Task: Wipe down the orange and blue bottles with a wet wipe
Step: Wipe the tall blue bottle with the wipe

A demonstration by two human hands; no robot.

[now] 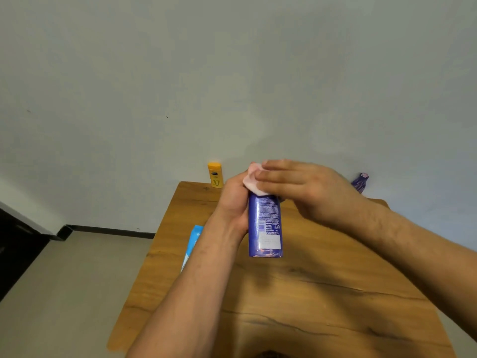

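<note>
Gripping blue bottle (264, 223): left hand (233, 202); right hand (304, 187) flat, apparently pressing wipe (251, 179).

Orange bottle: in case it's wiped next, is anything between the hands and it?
Nothing visible. The orange bottle stands upright at the far edge of the table, just beyond the left hand, with only bare wood between. The left hand holds the blue bottle; the right hand presses the wipe on its top.

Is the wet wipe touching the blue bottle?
Touching. The head view shows the wet wipe lying over the top end of the blue bottle, pressed there by straight fingers of the right hand, while the left hand grips the bottle.
</note>
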